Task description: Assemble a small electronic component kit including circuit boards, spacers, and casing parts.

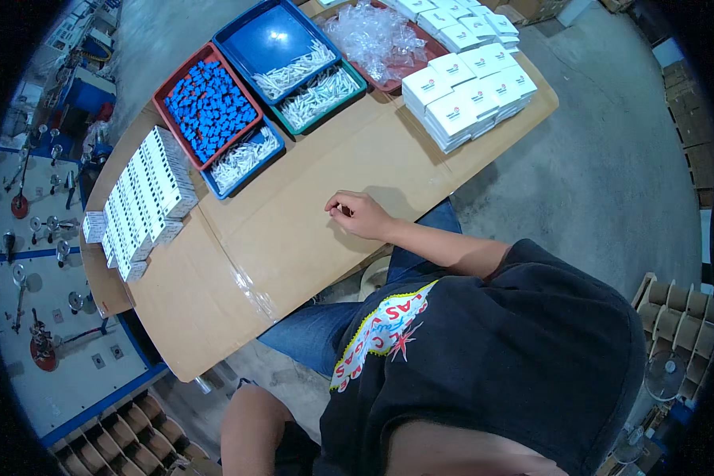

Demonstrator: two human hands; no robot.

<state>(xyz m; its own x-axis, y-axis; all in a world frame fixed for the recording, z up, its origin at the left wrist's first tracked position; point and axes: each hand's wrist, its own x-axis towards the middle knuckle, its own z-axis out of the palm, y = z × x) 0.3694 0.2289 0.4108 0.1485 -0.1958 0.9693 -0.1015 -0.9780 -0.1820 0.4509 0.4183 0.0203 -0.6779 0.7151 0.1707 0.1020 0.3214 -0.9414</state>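
Over the middle of the cardboard-covered table [293,230], my right hand [358,214] is closed, its fingers curled in loosely. Whatever may be inside the curl is too small or hidden to make out. No part lies directly beside that hand. My left arm [250,424] hangs at my side at the lower edge, bent at the elbow, and its hand is out of view. Nearest ahead of my right hand are a blue tray of white plastic parts [246,163] and stacked flat white boxes [460,107].
A red tray of blue parts [210,107], a larger blue tray [270,36], a green tray [325,95] and clear plastic pieces [377,40] line the far side. Rows of white boxes [147,194] stand at the left. Cardboard dividers [127,440] sit beyond the table's left end.
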